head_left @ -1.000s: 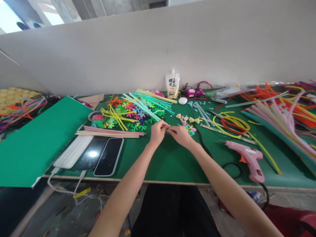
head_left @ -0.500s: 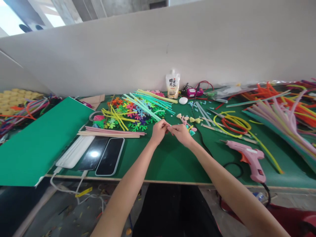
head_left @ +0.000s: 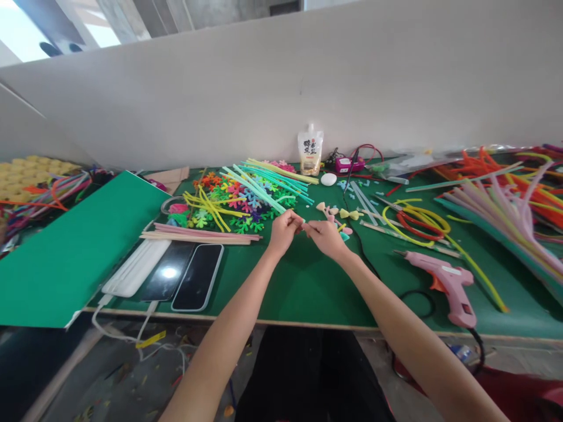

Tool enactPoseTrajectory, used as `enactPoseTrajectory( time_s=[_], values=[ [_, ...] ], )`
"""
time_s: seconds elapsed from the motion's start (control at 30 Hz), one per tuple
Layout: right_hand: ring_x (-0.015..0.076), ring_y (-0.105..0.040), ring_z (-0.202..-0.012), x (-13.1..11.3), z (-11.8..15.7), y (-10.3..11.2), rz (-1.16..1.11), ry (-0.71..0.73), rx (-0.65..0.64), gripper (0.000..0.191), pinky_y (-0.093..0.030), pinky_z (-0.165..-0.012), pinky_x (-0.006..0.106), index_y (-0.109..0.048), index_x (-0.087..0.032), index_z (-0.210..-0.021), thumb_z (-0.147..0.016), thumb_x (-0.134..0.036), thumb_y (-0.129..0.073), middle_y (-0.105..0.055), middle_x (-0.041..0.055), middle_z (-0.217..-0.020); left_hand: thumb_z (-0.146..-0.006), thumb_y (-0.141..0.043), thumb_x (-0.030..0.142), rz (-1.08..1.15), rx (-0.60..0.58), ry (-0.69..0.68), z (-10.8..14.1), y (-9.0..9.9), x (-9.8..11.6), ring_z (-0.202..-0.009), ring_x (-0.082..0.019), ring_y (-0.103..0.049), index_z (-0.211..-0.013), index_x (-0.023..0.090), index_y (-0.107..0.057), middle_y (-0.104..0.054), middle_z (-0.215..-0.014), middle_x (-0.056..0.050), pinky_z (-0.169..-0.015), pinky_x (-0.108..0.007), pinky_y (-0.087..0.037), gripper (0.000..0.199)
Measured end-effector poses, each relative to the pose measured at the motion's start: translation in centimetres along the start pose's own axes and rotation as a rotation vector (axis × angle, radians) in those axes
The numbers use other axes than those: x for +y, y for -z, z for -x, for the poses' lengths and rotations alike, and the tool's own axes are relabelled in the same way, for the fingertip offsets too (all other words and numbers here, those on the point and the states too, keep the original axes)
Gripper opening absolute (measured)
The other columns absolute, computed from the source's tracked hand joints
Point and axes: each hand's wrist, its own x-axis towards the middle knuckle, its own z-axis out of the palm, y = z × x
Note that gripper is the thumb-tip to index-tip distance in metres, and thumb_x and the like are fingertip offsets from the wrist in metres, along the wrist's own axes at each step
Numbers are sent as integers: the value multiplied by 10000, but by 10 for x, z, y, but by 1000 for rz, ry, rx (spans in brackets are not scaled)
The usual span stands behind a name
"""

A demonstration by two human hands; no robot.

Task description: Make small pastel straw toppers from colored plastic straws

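Observation:
My left hand [head_left: 284, 232] and my right hand [head_left: 324, 236] meet fingertip to fingertip over the green table [head_left: 290, 287]. Both are closed in a pinch around something tiny between them, too small to name. Just beyond my left hand lie mint-green fuzzy sticks [head_left: 255, 189] on a pile of colourful branching pieces [head_left: 250, 220]. Small cream and pink pieces [head_left: 350, 214] lie beside and behind my right hand.
A pink glue gun [head_left: 444, 278] lies at the right, near scissors [head_left: 417, 223] and a bundle of fuzzy sticks [head_left: 497, 205]. Phones [head_left: 197, 278], a white power bank [head_left: 136, 269] and a green board [head_left: 83, 252] are at the left. A pouch [head_left: 310, 151] stands behind.
The whole view has shifted slightly. My hands remain together, with the fingertips a little further apart and a small light-coloured spot showing at the left fingertips.

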Motion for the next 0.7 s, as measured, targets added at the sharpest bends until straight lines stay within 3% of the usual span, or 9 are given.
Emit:
enactPoseTrajectory(
  time_s=[0.17,0.37,0.57,0.7],
  values=[
    [105,-404,-476,3,-3,5,38,-46,47,309,-324,-562,242,-433,-184,-504,-804,-259,-440,-475,-19,-462,-770,-562,353,-17,-30,-20,2,-2,-1,-577,-112,-554,-726,160,-537,-582,-599,11,-605,-229,-442,200],
    [95,-433,-475,2,-3,9,22,-60,21,322,-337,-644,256,-408,-179,-498,-818,-215,-420,-500,-35,-450,-708,-648,237,-172,-24,-94,4,-1,3,-736,-147,-602,-946,189,-640,-654,-787,-19,-700,-241,-465,244],
    [81,-436,-427,5,-2,10,-60,-63,-75,276,-334,-561,217,-454,-178,-563,-826,-240,-397,-503,-47,-427,-728,-613,192,-239,35,-106,6,1,7,-745,-171,-626,-802,197,-693,-696,-800,-36,-725,-259,-456,109],
    [79,-395,-380,6,-3,8,-100,-59,-118,253,-309,-486,208,-456,-181,-593,-826,-247,-382,-474,-50,-405,-715,-604,184,-199,70,-66,6,1,6,-669,-159,-606,-720,188,-682,-671,-668,-13,-671,-249,-438,79]
  ],
)
